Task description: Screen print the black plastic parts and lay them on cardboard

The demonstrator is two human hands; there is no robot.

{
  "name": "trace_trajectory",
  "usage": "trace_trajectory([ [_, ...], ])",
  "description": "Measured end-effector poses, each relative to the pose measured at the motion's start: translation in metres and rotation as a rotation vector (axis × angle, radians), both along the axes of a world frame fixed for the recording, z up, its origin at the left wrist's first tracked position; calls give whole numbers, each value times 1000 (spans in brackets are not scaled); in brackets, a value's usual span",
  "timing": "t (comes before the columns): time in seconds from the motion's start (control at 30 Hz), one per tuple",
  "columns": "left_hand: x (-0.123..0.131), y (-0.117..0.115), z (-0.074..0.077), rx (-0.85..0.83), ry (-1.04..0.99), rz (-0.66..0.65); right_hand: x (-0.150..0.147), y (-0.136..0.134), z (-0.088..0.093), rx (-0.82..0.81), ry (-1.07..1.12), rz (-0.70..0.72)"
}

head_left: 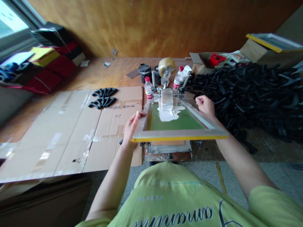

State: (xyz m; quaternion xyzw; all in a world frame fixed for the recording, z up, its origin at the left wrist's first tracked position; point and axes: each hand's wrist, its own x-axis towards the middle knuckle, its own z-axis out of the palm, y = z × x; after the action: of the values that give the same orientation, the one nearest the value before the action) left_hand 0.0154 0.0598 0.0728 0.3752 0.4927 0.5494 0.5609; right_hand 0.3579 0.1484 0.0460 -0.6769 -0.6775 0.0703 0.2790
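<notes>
A wooden silk-screen frame [180,135] with a yellow-edged front bar and green mesh [176,121] is tilted up in front of me. A blob of white ink [169,113] lies on the mesh, and a clear squeegee [166,99] stands upright in it. My left hand [132,127] grips the frame's left side, fingers over the top. My right hand [205,105] is curled on the right side of the frame. Below the frame, the metal base of the printing press [168,148] is partly hidden.
Flattened cardboard [71,132] covers the table's left, with two rows of black curved parts [104,97] on it. A large heap of similar black parts [246,94] lies to the right. Behind the frame stand bottles, ink cans and a tape roll [167,66].
</notes>
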Motion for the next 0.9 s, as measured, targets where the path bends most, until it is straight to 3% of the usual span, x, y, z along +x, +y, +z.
trace_trajectory([
  [0.07, 5, 24, 23, 105, -23, 38, -1, -20, -27, -130, -23, 77],
  [0.17, 10, 54, 47, 144, -28, 43, -35, -54, -65, -231, -142, 282],
  [0.27, 17, 57, 47, 168, -104, 123, -71, -72, -80, -293, -312, 327],
  [0.33, 28, 36, 31, 105, -159, 144, -87, -79, -76, -350, -303, 256],
  [0.37, 36, 20, 18, 13, -169, 90, -94, -83, -72, -361, -266, 217],
  [0.47, 63, -36, -25, -439, -157, -294, -116, -103, -62, -226, -144, 157],
  [0.53, 76, -65, -50, -526, -247, -303, -129, -119, -60, -80, -101, 325],
  [0.6, 75, -79, -70, -543, -305, -182, -127, -128, -63, 1, -81, 585],
  [0.63, 67, -80, -78, -545, -289, -116, -117, -128, -66, 7, -83, 659],
  [0.67, 53, -79, -86, -551, -238, -56, -101, -124, -71, -10, -99, 647],
  [0.7, 35, -78, -95, -557, -159, -5, -79, -119, -76, -56, -135, 547],
  [0.8, -36, -77, -124, -609, 161, 157, 3, -96, -96, -301, -313, 53],
  [0.9, -97, -85, -155, -772, 480, 247, 62, -86, -115, -415, -366, -72],
])
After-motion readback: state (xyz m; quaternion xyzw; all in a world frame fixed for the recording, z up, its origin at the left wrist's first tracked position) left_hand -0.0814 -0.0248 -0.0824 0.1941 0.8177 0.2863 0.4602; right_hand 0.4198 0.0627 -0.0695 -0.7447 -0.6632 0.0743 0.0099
